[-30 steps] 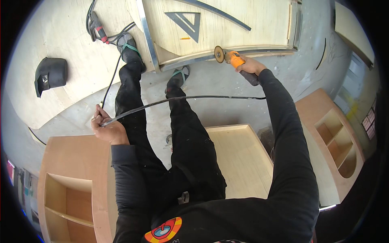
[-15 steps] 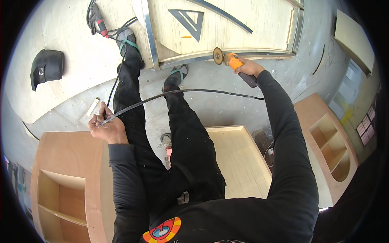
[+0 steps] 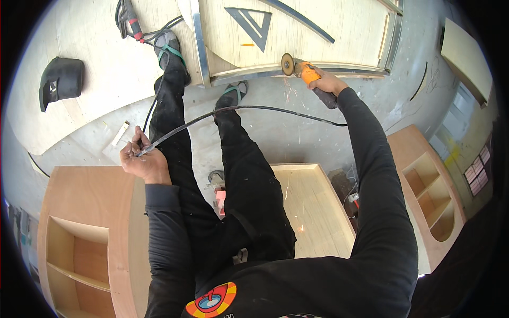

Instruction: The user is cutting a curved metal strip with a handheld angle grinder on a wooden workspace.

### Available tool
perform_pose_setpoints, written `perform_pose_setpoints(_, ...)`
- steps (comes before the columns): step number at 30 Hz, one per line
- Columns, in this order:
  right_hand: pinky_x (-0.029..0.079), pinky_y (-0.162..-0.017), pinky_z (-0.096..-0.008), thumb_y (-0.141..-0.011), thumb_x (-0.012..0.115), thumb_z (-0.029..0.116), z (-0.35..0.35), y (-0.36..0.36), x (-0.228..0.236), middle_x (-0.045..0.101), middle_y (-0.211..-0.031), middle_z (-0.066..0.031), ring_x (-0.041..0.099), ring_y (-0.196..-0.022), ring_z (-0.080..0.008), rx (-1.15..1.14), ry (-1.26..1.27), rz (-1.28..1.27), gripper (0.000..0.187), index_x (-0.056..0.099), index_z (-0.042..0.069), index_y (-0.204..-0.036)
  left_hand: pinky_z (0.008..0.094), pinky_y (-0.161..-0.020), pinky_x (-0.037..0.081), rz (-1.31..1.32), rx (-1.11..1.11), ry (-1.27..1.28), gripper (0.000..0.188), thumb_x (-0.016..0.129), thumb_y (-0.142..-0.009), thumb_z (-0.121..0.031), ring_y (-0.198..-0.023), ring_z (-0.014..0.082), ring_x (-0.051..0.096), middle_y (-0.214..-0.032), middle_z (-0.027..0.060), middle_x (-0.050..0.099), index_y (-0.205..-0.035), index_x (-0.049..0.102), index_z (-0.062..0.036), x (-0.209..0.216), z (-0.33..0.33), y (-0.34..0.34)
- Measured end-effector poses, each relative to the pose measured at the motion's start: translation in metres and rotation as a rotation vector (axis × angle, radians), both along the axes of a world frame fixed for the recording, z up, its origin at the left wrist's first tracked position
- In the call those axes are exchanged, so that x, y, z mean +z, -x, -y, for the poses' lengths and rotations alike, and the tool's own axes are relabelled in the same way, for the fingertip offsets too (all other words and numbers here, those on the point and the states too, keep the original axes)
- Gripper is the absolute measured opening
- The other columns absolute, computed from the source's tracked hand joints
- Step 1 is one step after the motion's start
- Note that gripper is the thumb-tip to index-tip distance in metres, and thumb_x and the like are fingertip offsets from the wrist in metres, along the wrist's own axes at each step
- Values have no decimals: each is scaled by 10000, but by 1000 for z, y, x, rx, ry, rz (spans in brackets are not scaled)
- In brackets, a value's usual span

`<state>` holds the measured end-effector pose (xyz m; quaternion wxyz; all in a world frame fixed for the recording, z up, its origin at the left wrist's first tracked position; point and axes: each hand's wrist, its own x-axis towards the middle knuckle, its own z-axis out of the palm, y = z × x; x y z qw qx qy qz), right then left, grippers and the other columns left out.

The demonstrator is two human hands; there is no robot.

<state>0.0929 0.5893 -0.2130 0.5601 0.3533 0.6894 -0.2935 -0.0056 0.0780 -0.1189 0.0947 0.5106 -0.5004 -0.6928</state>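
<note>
In my right hand (image 3: 330, 85) is an orange and black angle grinder (image 3: 309, 73), gripped by its body. Its round disc (image 3: 287, 64) meets the near metal edge of a steel-framed panel (image 3: 238, 74), and sparks fly down from there. My left hand (image 3: 147, 163) is closed on a black cable (image 3: 254, 107). That cable arches across in front of my legs and goes out of sight by my right sleeve. A dark set square (image 3: 254, 33), an orange pencil (image 3: 247, 45) and a dark curved strip (image 3: 302, 20) lie on the panel.
A black welding mask (image 3: 63, 79) and a red-black electrode holder (image 3: 132, 24) lie on a pale board at the left. Wooden cabinets (image 3: 90, 193) flank me. A shallow wooden tray (image 3: 313, 212) lies below. My sandalled feet (image 3: 233, 94) are close to the frame.
Sparks have appeared below the disc and over the tray. The grinder and both hands have shifted slightly; each hand keeps its hold.
</note>
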Motion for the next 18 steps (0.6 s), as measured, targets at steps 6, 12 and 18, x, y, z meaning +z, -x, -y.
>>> perform_pose_setpoints(6,492,-807,-344,-681,794,308,2,-7,-2,670,-1090,-159,628,-907,-253,28,0,5,913,436,53,-1482,421,-1113,444,18,22,-35,245,526,-839,-159,-1083,405,642,-803,214,645,-682,491,25,1,-2,2)
perform_pose_setpoints(12,486,-898,-363,-642,815,329,-5,-7,-16,673,-1175,-193,644,-1020,-294,19,23,0,992,415,75,-1514,471,-1134,433,17,39,-32,276,482,-818,-135,-1072,435,645,-891,344,642,-826,481,141,-2,0,1)
perform_pose_setpoints(18,490,-880,-349,-646,810,331,-9,-2,-21,680,-1160,-176,646,-1008,-279,61,13,70,970,431,77,-1501,418,-1103,441,10,-13,-34,217,531,-817,-147,-1073,400,648,-819,212,659,-713,508,41,-2,-2,-2)
